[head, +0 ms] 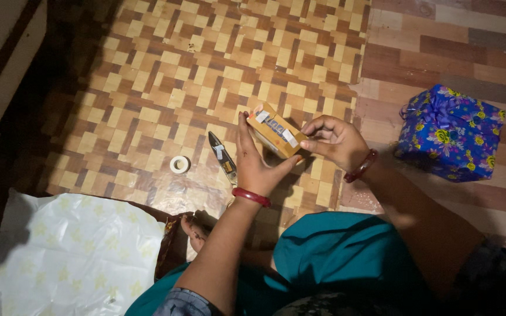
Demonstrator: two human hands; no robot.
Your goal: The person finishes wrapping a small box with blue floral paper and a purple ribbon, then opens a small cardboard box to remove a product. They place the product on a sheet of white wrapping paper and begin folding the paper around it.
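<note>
Hands first: my left hand stands upright with the palm turned toward the right, fingers stretched up along the near side of a small orange box, thumb reaching under its lower corner. My right hand comes in from the other side, fingers curled and pinching the box's right end. Both hands are clamped on the box and hold it tilted above the floor, one end higher than the other. A red bangle sits on my left wrist and another red bangle on the right.

The box looks closed, so I cannot tell what is in it. My fingers cover parts of its sides, and the light patches on its top face are too small to make out.

Just left of my left hand, scissors lie on the patterned floor, their lower end hidden behind my wrist. Further left lies a small roll of white tape. Well left of my forearm and nearer to me, a sheet of white paper with pale stars is spread out, cut off by the frame edge. Well to the right of my right hand sits a blue flowered gift-wrapped box with a ribbon bow. The room is dim, and the far left edge is lost in shadow.
</note>
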